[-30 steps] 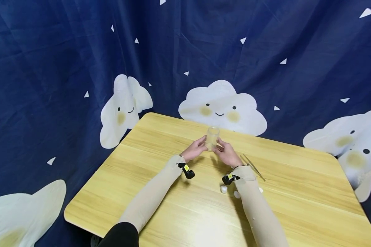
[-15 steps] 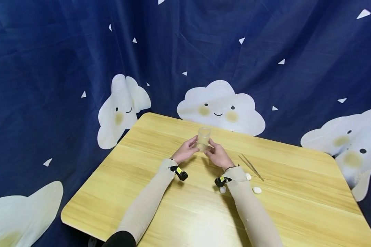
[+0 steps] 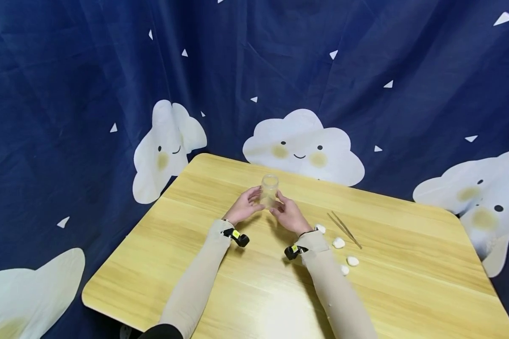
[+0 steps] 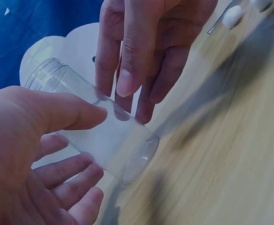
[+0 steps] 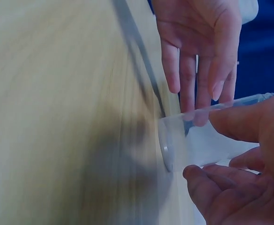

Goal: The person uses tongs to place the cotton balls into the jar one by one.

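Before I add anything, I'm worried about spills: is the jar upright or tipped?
Upright, or nearly: the head view shows the clear jar between the left hand and right hand, mouth up, base down.

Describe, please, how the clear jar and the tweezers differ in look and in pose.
The clear jar is see-through and broad; the tweezers are opaque and slender. The jar is held roughly upright by the left hand and the right hand; the tweezers lie on the table, untouched. Both are longer than wide.
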The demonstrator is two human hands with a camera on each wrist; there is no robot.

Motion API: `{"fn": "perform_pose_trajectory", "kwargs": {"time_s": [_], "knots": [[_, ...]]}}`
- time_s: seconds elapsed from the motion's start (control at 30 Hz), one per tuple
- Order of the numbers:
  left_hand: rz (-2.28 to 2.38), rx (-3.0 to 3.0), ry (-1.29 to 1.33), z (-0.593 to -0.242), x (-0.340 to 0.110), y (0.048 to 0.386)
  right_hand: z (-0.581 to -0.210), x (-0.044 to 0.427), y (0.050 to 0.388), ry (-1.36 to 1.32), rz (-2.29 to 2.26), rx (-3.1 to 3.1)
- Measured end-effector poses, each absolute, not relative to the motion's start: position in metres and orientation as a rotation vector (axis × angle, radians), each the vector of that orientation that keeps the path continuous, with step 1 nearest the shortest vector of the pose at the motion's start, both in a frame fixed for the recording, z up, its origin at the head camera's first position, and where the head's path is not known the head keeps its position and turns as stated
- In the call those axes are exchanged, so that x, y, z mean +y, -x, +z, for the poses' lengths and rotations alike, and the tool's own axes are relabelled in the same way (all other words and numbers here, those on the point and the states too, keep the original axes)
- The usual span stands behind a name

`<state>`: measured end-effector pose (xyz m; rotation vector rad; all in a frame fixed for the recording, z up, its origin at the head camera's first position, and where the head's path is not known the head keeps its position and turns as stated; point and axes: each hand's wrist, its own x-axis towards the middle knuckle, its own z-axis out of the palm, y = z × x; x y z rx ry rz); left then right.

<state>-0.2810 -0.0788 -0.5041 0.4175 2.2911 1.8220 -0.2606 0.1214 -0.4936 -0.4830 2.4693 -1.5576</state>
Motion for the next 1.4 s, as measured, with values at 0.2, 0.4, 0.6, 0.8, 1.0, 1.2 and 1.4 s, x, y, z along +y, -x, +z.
{"fn": "perform_pose_trajectory", "kwargs": {"time_s": [0.2,0.4,0.6,0.8,1.0,1.2,1.4], "knots": [[1.821,2.325,-0.378,-0.504,-0.084,0.277,-0.491,0.114,0.255,0.483,-1.548,2.466],[1.843,2.331,-0.354,-0.505,-0.088,0.279,-0.491,0.109,0.253,0.424,-1.596,2.438],[1.873,2.35,-0.309,-0.506,-0.092,0.283,-0.493,0.103,0.251,0.422,-1.63,2.406],[1.855,2.4,-0.298,-0.507,-0.091,0.285,-0.492,0.101,0.249,0.408,-1.664,2.391],[1.851,2.358,-0.355,-0.505,-0.083,0.284,-0.496,0.103,0.248,0.39,-1.665,2.404],[1.903,2.338,-0.327,-0.509,-0.079,0.285,-0.496,0.103,0.246,0.385,-1.672,2.393],[1.89,2.364,-0.315,-0.508,-0.079,0.286,-0.496,0.102,0.247,0.382,-1.666,2.385]]}}
